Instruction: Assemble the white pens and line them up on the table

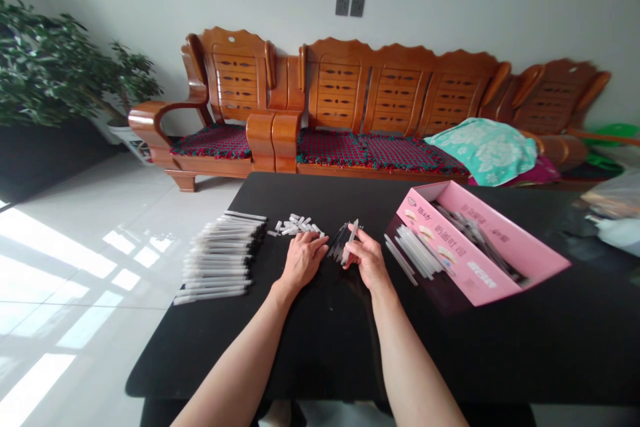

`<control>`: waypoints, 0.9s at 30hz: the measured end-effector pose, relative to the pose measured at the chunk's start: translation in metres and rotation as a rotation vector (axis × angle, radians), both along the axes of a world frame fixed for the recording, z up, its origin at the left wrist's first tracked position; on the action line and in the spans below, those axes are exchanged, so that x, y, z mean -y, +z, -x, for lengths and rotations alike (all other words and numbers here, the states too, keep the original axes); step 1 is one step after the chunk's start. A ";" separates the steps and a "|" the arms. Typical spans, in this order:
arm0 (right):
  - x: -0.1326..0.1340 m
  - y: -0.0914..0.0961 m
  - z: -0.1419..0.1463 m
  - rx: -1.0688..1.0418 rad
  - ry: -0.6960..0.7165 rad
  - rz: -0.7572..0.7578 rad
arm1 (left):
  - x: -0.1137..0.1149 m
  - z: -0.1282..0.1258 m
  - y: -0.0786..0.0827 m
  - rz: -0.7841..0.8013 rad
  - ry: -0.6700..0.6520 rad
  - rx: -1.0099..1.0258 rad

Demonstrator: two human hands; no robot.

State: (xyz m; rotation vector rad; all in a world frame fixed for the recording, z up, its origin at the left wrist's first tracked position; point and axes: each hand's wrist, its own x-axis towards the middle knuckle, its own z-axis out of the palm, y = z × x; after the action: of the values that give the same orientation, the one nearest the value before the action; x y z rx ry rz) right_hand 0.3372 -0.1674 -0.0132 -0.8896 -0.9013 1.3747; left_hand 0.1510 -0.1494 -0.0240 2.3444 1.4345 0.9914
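Observation:
My right hand (367, 257) pinches a whitish pen barrel (352, 239), held upright at a slight tilt. Just behind it lies a small bunch of thin dark refill-like sticks (338, 240). My left hand (301, 260) is low over the table, its fingers bent and drawn together beside a pile of short white caps (299, 224); what its fingertips hold, if anything, is hidden. To the left, a long row of white pens with black ends (220, 253) lies side by side. On the right, several loose translucent barrels (418, 251) rest against a pink box (470, 253).
The pink box contains more dark, slender pieces (475, 230). Everything sits on a black table (320, 347). Behind it stands a wooden sofa (395, 90) with woven seat mats and a turquoise cloth (487, 147). Plastic bags (617, 233) are at the right edge; potted plants (65, 67) at the left.

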 end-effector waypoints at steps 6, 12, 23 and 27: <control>0.004 0.009 0.002 0.038 0.027 -0.050 | 0.003 -0.005 0.000 -0.005 0.052 -0.134; 0.002 0.002 0.000 0.004 0.095 -0.016 | 0.002 -0.004 0.002 -0.003 0.038 0.030; 0.000 0.002 -0.002 -0.130 0.039 -0.072 | -0.004 0.017 -0.001 0.272 0.154 0.712; -0.002 -0.001 -0.004 -0.143 0.009 -0.059 | -0.005 0.016 0.000 0.323 0.014 0.785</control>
State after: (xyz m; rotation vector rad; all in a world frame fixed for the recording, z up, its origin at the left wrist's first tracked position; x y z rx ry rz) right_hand 0.3415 -0.1653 -0.0137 -0.7338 -0.8327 1.3945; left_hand 0.1350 -0.1449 -0.0245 1.4562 1.1622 1.3490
